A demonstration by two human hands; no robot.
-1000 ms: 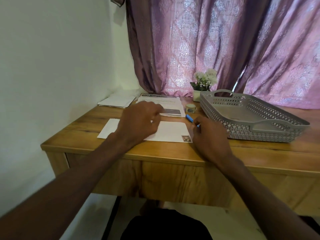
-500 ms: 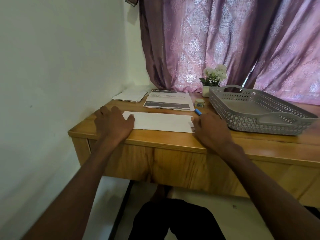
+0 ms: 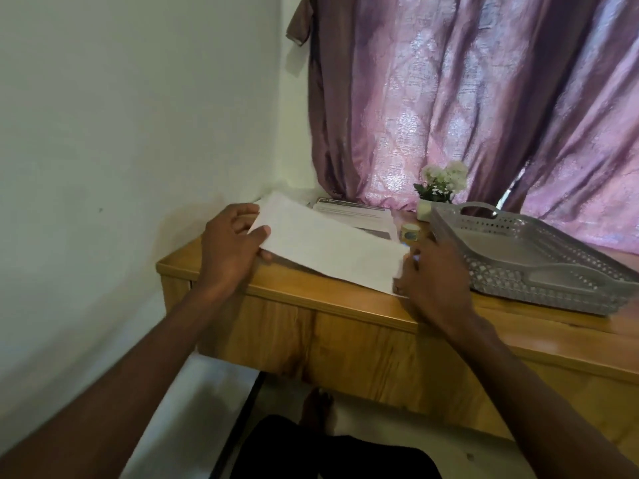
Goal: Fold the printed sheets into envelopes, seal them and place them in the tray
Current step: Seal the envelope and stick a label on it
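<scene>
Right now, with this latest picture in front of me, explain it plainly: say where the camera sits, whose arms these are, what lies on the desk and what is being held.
There is no machine here. A person wears one camera on the head, looking forward and down, so both arms reach in from the bottom of the picture.

The left hand and the right hand each grip one end of a folded white sheet, tilted up off the wooden desk.

Behind it lie a printed sheet and, beside it, a small roll of stickers. To the right stands a grey perforated tray, and a little pot of white flowers stands before the pink curtain.
</scene>
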